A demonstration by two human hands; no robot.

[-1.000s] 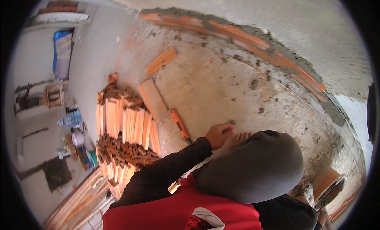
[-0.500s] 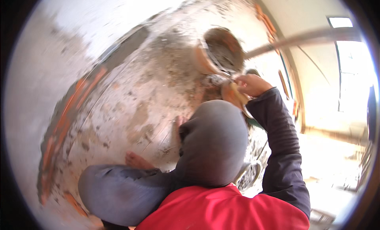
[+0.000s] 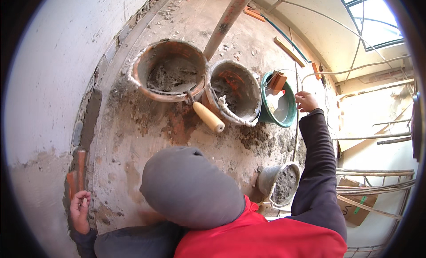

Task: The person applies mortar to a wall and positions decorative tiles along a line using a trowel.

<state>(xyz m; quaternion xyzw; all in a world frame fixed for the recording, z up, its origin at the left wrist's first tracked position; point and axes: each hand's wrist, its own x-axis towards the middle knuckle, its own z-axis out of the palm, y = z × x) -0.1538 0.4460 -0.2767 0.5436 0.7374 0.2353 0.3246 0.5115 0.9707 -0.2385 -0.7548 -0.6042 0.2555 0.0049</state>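
Right hand [image 3: 306, 102] now by plastic tub [image 3: 291, 108]

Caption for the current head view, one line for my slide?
Right hand beside a green bucket, left hand near orange brick pieces along the wall.

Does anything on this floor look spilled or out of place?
Yes: dark, mortar-like clumps lie on the floor between the green bucket and grey bucket. They look spilled, being outside any bucket.

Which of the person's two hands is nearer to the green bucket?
Right. The right hand is at the rim of the green bucket; contact is unclear. The left hand is far away, at lower left, by the orange bricks.
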